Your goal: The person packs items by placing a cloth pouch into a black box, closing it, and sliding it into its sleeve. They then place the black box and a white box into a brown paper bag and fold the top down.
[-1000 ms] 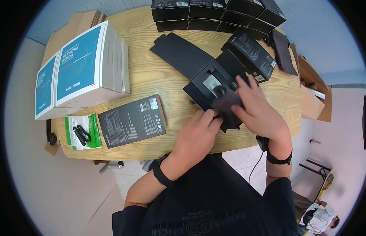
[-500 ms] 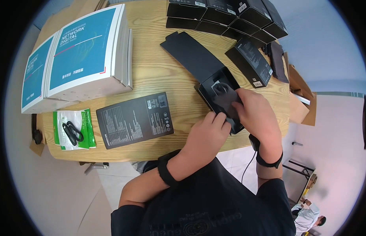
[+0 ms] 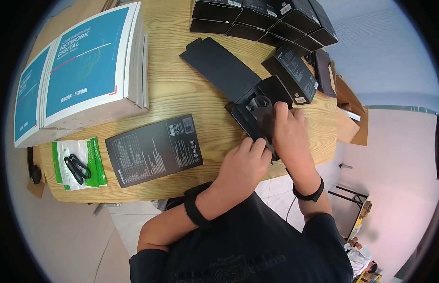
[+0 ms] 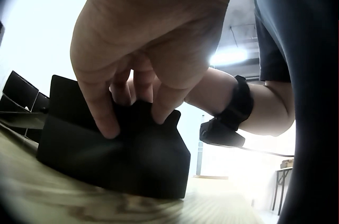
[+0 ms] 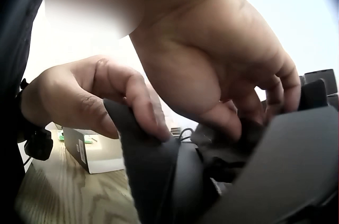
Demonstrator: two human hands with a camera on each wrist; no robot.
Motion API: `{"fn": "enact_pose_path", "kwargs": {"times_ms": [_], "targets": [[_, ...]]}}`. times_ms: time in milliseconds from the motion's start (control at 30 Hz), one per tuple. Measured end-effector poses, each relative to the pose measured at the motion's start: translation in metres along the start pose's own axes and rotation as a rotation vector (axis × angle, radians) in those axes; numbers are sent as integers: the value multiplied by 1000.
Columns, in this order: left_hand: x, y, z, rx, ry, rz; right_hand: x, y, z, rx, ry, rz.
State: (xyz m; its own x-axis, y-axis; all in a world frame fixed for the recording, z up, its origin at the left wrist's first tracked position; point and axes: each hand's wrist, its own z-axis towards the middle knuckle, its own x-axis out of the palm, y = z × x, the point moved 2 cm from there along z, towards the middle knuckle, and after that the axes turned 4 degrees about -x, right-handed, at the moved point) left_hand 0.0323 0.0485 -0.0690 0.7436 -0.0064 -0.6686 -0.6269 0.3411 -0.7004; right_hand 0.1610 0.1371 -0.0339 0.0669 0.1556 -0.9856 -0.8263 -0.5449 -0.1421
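Note:
A black box (image 3: pixel 238 114) lies open on the table, its long lid (image 3: pixel 222 63) folded back to the far left and a side flap (image 3: pixel 276 88) standing out. Inside it sits a dark translucent bag (image 3: pixel 264 119) with something black and rounded at its far end. My right hand (image 3: pixel 291 137) reaches in from the right, thumb and curled fingertips on the bag, as the right wrist view shows. With my left hand (image 3: pixel 244 166) I pinch the box's near flap (image 5: pixel 145 155) between thumb and fingers. The bag's lower part is hidden by the hands.
A closed dark box (image 3: pixel 156 150) lies left of the hands, beside a green-and-white packet (image 3: pixel 80 162) with a black cable. Blue-and-white cartons (image 3: pixel 82 61) stand at the left. Stacked black boxes (image 3: pixel 262 19) line the back; another black box (image 3: pixel 292 73) stands close behind the open one.
The dark bag has gone from over the near edge down into the box. My right hand's fingers have curled in, and the side flap has swung up and out again. My left hand stays at the near edge.

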Motion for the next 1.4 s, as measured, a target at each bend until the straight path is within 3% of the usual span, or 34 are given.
{"fn": "enact_pose_path", "kwargs": {"times_ms": [100, 167, 300, 467, 700, 767, 867, 967, 1100, 1267, 1400], "targets": [[0, 1, 0, 6, -24, -13, 1, -14, -2, -37, 90, 64], [-1, 0, 2, 20, -53, -24, -13, -10, 0, 55, 200, 295], [-2, -3, 2, 10, -24, -6, 1, -17, -5, 94, 254, 469], [1, -2, 3, 5, -14, 13, 19, -3, -7, 50, 86, 313], [-1, -2, 4, -3, -18, -4, 23, -16, -4, 90, 33, 301], [0, -2, 4, 2, -25, 0, 22, -19, -6, -66, 109, 259], [0, -3, 6, -7, -33, -12, 12, -13, -3, -184, 77, 235], [1, -3, 6, -12, -40, -7, 14, -13, -4, -207, 117, 172], [1, -2, 5, -22, -45, -17, 16, -12, -3, -171, 212, 158], [1, -2, 5, -20, -60, -20, 12, -14, -2, -68, 57, 209], [1, -2, 5, -19, -59, -27, 8, -15, 0, -35, 93, 162]]}}
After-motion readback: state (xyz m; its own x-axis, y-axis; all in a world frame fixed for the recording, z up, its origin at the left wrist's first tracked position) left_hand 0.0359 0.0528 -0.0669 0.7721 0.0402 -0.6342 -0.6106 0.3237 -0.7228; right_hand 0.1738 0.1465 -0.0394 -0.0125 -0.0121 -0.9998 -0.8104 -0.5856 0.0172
